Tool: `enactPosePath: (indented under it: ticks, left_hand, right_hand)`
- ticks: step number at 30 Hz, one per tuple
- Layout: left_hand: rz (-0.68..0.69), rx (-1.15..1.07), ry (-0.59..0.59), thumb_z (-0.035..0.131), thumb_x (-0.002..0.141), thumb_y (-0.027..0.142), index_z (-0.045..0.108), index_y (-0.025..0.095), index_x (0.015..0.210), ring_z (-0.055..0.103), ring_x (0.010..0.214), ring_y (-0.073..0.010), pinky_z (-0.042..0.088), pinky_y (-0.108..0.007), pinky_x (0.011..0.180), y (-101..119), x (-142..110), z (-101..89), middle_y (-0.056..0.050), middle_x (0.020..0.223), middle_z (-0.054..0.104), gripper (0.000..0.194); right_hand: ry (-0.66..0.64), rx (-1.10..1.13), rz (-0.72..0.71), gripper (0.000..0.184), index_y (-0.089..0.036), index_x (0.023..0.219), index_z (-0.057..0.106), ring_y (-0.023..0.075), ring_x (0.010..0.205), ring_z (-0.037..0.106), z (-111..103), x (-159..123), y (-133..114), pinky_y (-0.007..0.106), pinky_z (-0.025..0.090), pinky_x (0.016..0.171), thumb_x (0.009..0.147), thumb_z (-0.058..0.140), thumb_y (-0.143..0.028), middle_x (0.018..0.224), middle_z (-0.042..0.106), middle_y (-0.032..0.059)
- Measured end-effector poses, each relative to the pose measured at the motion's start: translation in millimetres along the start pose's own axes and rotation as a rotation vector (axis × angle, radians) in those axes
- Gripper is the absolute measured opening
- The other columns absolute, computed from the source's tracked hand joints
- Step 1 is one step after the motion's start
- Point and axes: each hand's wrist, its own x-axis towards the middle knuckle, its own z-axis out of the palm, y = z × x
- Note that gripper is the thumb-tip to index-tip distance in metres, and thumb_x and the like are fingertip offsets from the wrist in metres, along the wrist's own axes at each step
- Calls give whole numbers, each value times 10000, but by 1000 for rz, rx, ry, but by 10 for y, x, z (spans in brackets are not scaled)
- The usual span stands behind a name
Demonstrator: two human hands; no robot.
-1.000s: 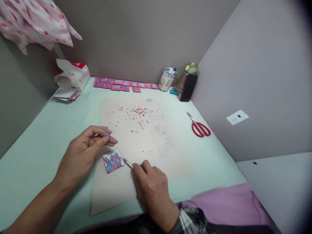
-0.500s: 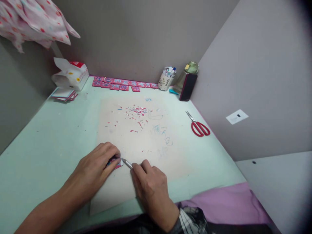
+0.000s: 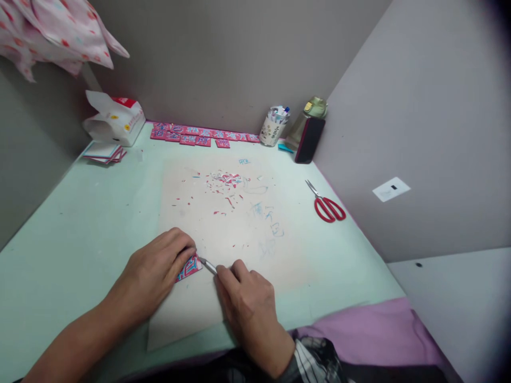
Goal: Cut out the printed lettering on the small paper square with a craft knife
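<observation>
Low in the middle of the frame, our left hand lies flat with fingers together over a small square paper piece patterned in red, blue and white, pinning it to the pale beige cutting mat; only its right corner shows past the fingertips. We judge the press is there to keep the paper from sliding under the blade. Our right hand pinches a thin silver craft knife like a pen, its tip touching the piece's exposed edge.

Red and white paper scraps are scattered on the mat's far part. The mat lies on a mint-green table set in a grey-walled corner. Red-handled scissors rest at centre right; a row of finished red squares lines the back wall.
</observation>
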Motion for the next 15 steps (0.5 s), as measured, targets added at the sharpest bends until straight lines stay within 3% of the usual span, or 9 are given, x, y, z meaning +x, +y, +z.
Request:
enactPosePath:
  ticks: [3, 6, 9, 13, 15]
  left_hand:
    - [-133, -109, 50, 454, 996, 476, 608, 236, 843, 600, 778, -200, 454, -341, 743, 0, 31, -15, -10, 851, 623, 323]
    - [-287, -351, 125, 462, 988, 554, 597, 238, 889, 649, 784, -199, 512, -323, 730, 12, 37, -59, -1, 843, 636, 358]
    - [-362, -553, 211, 524, 966, 575, 595, 243, 926, 671, 759, -185, 540, -307, 725, 75, 66, -93, 18, 827, 643, 342]
    - [-209, -319, 293, 588, 945, 463, 606, 238, 783, 577, 690, -160, 475, -290, 672, 180, 153, -54, 24, 759, 593, 278]
    - [-106, -215, 255, 549, 974, 419, 650, 243, 842, 620, 813, -177, 494, -307, 765, 165, 157, -7, 3, 885, 637, 241]
  right_hand:
    - [10, -14, -4, 193, -249, 1009, 626, 185, 568, 455, 19, -4, 14, 357, 227, 557, 886, 713, -129, 802, 617, 1]
    - [15, -25, -7, 228, -248, 1043, 634, 180, 565, 457, 29, -4, 23, 351, 221, 552, 872, 723, -127, 815, 630, 1]
    - [12, -21, -9, 176, -244, 1029, 633, 176, 562, 458, 26, 2, 23, 346, 228, 556, 904, 702, -140, 812, 628, 2]
    - [2, -16, -1, 151, -245, 1014, 622, 184, 569, 474, 16, 5, 12, 350, 235, 560, 919, 694, -152, 809, 618, 2]
    - [-1, -16, 1, 159, -246, 1023, 620, 191, 573, 485, 14, 3, 6, 354, 242, 561, 920, 691, -149, 815, 617, 4]
